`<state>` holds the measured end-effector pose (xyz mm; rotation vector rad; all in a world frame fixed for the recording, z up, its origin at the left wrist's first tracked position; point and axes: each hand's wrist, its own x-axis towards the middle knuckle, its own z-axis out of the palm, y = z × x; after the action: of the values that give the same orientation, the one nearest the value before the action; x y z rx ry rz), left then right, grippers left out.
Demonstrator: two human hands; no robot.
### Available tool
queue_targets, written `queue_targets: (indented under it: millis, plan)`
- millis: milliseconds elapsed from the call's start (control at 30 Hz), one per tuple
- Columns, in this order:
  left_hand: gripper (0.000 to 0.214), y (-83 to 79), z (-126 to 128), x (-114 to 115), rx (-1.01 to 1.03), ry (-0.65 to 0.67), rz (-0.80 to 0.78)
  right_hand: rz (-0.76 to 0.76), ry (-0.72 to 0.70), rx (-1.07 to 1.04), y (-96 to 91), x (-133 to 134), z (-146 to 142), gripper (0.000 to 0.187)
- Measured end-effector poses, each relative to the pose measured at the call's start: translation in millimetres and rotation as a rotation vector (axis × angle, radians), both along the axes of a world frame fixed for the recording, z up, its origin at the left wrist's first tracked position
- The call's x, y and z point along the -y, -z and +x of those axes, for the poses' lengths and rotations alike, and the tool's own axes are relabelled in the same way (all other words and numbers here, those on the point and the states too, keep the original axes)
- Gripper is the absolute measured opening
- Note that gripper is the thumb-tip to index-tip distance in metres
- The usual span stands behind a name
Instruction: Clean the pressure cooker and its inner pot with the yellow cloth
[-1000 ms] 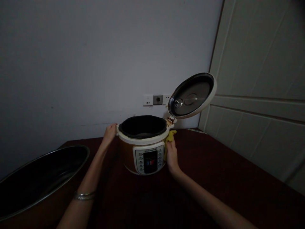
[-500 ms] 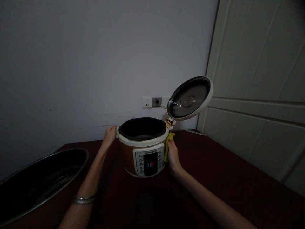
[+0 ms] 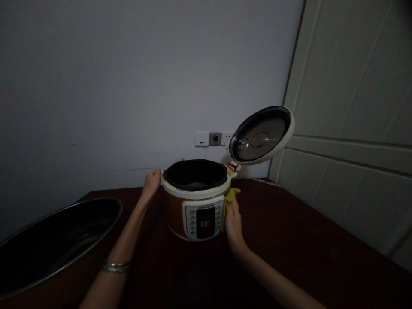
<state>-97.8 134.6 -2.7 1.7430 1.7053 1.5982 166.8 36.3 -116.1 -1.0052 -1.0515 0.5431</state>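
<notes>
A pressure cooker (image 3: pixel 175 212) with a white rim and a button panel stands upright on the dark table, its round lid (image 3: pixel 261 136) swung up to the right on a hinge. Dark inside, its pot shows no contents I can make out. My left hand (image 3: pixel 152 182) is closed on the handle at the cooker's left rim. With my right hand (image 3: pixel 234 221) I press a yellow-green cloth (image 3: pixel 232 195) against the cooker's right side, below the hinge. The fingers of that hand are partly hidden behind the cloth and the body.
A large dark pot (image 3: pixel 61 240) with a metal rim fills the lower left. Sockets and a switch (image 3: pixel 215 138) sit on the wall behind the cooker. A pale panelled door (image 3: pixel 347 128) stands on the right. The dark red table (image 3: pixel 289 240) spreads underneath.
My right hand and the cloth have slid a little down the cooker's right side. My left hand stays on the handle. The whole view has shifted slightly.
</notes>
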Motion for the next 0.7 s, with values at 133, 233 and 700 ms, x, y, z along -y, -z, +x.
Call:
queue_targets:
  millis: [133,233,700]
  plan:
    - [0.034,1.0,-0.2,0.4,-0.001,-0.002,-0.004,-0.168,0.029,-0.118,-28.8,-24.9,12.8,0.049]
    - [0.036,1.1,-0.1,0.5,-0.006,-0.004,-0.005,-0.255,0.005,-0.149,-27.0,-34.1,21.8,0.050]
    - [0.042,-23.1,3.6,34.0,-0.234,-0.213,0.261,0.426,0.061,0.686,-30.8,32.7,52.6,0.043]
